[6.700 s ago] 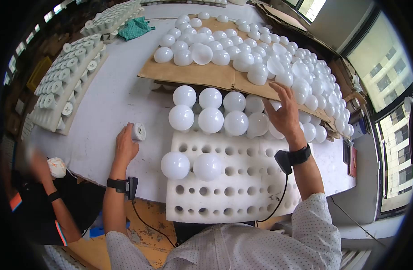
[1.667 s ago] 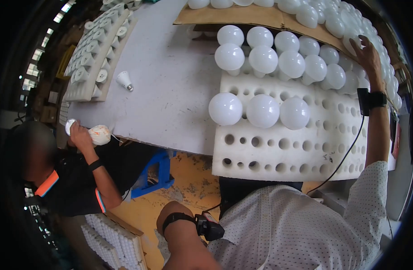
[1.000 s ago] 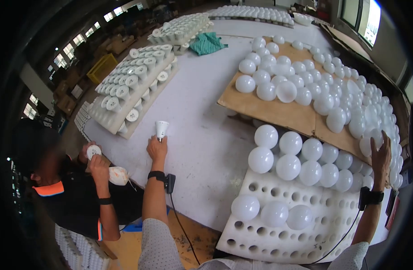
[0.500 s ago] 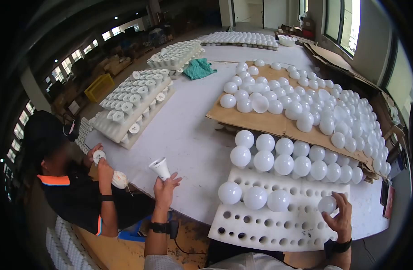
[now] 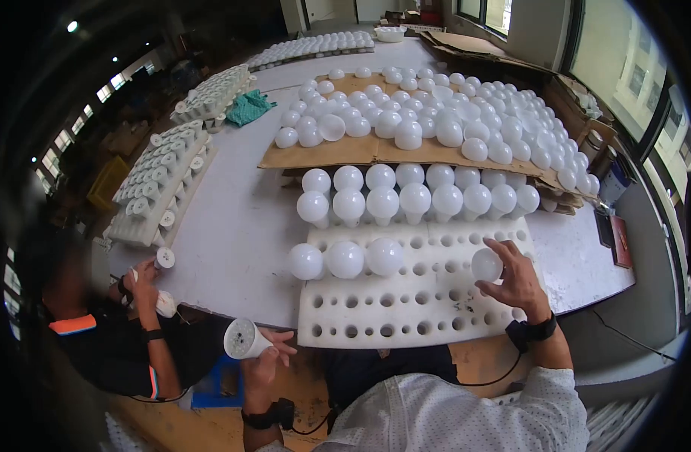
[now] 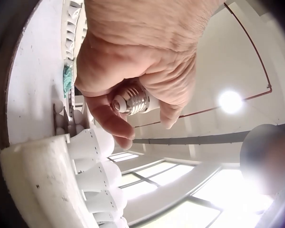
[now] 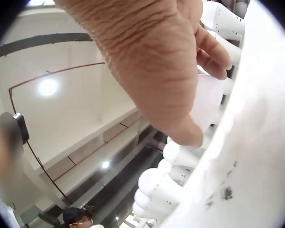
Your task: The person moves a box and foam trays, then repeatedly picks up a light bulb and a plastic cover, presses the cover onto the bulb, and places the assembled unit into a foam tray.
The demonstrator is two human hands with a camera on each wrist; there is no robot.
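My left hand [image 5: 264, 360] holds a white light bulb base [image 5: 242, 340] near the table's front edge, its wide end with the round board facing up. In the left wrist view its metal screw cap [image 6: 131, 99] sits between thumb and fingers. My right hand [image 5: 517, 280] pinches a translucent white bulb cover [image 5: 486, 266] over the right side of the foam tray [image 5: 413, 305]. In the right wrist view the thumb and fingers lie on either side of the cover [image 7: 209, 97]. Three finished bulbs [image 5: 345, 260] stand in a row on the tray, with more behind.
Loose bulb covers [image 5: 408, 134] crowd a cardboard sheet [image 5: 323, 154] beyond the tray. Stacked foam trays of bulb bases [image 5: 153, 177] stand at left by a green cloth [image 5: 249, 108]. Another person [image 5: 127, 339] sits at left, working on a base.
My left hand has lifted the base off the table and drawn it toward me. My right hand has brought a cover from the cardboard to above the tray. A third bulb has joined the front row.
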